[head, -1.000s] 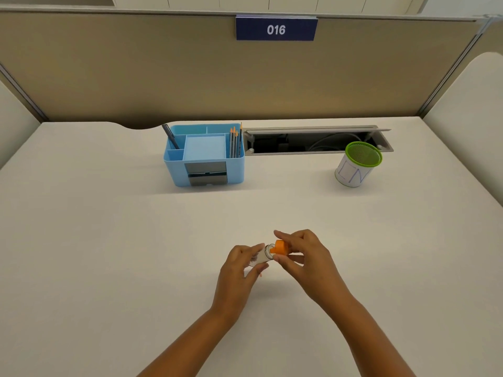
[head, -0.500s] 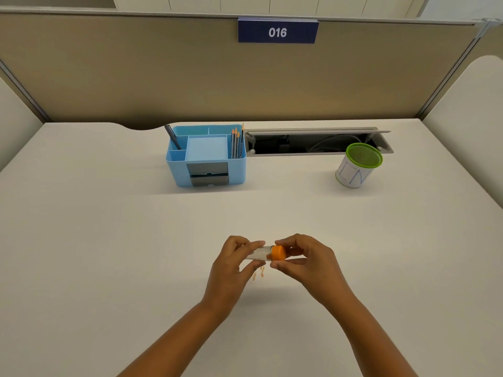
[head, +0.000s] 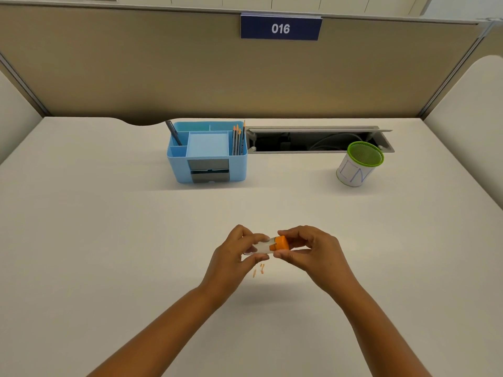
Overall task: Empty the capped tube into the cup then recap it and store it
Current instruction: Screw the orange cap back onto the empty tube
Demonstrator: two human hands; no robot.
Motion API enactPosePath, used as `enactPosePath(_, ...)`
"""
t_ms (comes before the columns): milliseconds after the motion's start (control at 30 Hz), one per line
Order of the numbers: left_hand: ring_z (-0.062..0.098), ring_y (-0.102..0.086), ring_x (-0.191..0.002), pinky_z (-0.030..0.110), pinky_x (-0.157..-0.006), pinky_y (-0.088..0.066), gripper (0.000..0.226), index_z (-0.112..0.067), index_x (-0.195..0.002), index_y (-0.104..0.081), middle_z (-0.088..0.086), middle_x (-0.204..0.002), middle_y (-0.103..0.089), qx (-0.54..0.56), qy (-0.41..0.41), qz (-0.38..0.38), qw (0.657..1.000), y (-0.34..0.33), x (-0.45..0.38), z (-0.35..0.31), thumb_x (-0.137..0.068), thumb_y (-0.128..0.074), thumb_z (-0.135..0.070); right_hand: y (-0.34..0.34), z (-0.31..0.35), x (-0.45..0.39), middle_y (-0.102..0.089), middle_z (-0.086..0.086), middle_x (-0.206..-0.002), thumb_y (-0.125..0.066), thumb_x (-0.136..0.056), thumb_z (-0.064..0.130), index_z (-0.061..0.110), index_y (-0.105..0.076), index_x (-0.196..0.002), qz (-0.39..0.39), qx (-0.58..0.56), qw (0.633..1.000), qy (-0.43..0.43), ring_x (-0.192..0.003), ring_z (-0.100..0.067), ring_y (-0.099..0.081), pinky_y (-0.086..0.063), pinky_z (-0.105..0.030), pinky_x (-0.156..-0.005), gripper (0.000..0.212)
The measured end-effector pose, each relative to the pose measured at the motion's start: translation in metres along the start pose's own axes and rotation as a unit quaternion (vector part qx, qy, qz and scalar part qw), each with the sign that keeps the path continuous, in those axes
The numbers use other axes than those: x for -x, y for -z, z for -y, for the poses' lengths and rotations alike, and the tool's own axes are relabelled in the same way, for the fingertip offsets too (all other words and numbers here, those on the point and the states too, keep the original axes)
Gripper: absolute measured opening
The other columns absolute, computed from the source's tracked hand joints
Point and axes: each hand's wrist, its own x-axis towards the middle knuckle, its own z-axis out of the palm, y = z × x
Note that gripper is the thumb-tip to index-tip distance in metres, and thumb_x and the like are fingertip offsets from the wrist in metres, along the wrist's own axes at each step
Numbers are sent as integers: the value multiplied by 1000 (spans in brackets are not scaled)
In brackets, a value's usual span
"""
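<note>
A small clear tube (head: pixel 262 246) lies sideways between my hands above the middle of the white table (head: pixel 109 240). My left hand (head: pixel 234 257) pinches the tube's body. My right hand (head: pixel 313 251) grips its orange cap (head: pixel 281 242), which sits on the tube's right end. Several tiny orange bits (head: pixel 258 270) lie on the table just under the tube. The cup (head: pixel 359 163), white with a green rim and mesh inside, stands at the back right, well away from both hands.
A light blue desk organiser (head: pixel 208 152) with pens and pencils stands at the back centre. Behind the cup runs an open cable tray (head: pixel 313 141) sunk into the table. Beige partitions wall the desk at the back and sides.
The orange cap, apart from the tube's mouth a second ago, now sits on it. Both hands have stayed in the same spot. Small orange bits now show on the table below.
</note>
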Motion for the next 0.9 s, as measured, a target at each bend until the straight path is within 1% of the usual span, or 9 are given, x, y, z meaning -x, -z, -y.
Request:
enactPosePath(67,-1,-54,-84,5,-71,-41,26,-26,-102,-62,-17,-87,-46,0,-5,3,1000,1,-2,0,-78,-67,-17,-1,0,-1,-67,11,-84,-80,-64,29,24,-68,-94,-5,-10,1000,-6,-78,0,-65,-47,-3,-69,33)
enactPosePath(133,0,-56,-80,6,-70,-42,25,-23,-103,-62,-17,-87,-46,-5,-12,-1,1000,0,-2,1,-79,-66,-18,-1,0,-2,-68,10,-82,-81,-62,31,25,-68,-91,-7,-18,1000,-17,-76,0,-64,-45,-1,-66,32)
enactPosePath(233,-2,-55,-80,6,-67,-42,26,-20,-106,-62,-18,-86,-45,-22,-25,-8,999,-1,-1,3,-79,-65,-20,-2,-1,-5,-68,10,-80,-80,-63,33,23,-68,-91,3,-14,999,-32,-77,-3,-64,-44,0,-64,32)
enactPosePath(433,-1,-55,-80,4,-62,-40,32,-21,-106,-62,-18,-87,-44,-20,-23,-36,999,-6,2,10,-76,-62,-29,-7,-7,-11,-70,5,-89,-78,-68,30,23,-67,-98,14,-10,999,-33,-82,-4,-64,-44,1,-66,33)
enactPosePath(567,9,-56,-84,6,-69,-44,34,-23,-108,-60,-7,-89,-47,-27,-6,-73,997,-11,1,19,-75,-64,-29,-18,-11,-16,-68,8,-93,-74,-73,27,26,-65,-103,9,-36,999,-38,-83,-2,-64,-44,1,-68,31)
enactPosePath(667,13,-56,-88,9,-74,-45,35,-22,-111,-58,-2,-98,-48,-35,-4,-85,996,-10,1,26,-77,-65,-25,-31,-15,-17,-69,6,-99,-74,-74,25,24,-65,-104,-4,-80,995,-58,-83,-4,-66,-44,1,-67,31)
enactPosePath(767,9,-53,-97,6,-80,-41,46,-22,-122,-48,-6,-107,-48,-23,12,-107,994,-8,1,34,-80,-64,-17,-40,-15,-25,-70,6,-101,-74,-73,24,28,-65,-101,5,-129,988,-81,-83,-5,-68,-49,-7,-70,30)
enactPosePath(833,8,-53,-100,5,-80,-41,56,-23,-130,-35,-5,-113,-49,48,73,-144,986,-6,0,39,-82,-61,-8,-44,-11,-36,-70,3,-100,-74,-74,23,28,-66,-99,6,-162,982,-100,-85,-9,-68,-53,-17,-77,28)
enactPosePath(900,14,-54,-98,6,-75,-43,61,-21,-134,-26,4,-118,-50,95,136,-184,969,0,-2,47,-84,-57,-1,-48,-4,-52,-70,-2,-97,-73,-74,23,26,-66,-96,4,-191,975,-113,-89,-18,-67,-55,-31,-85,23)
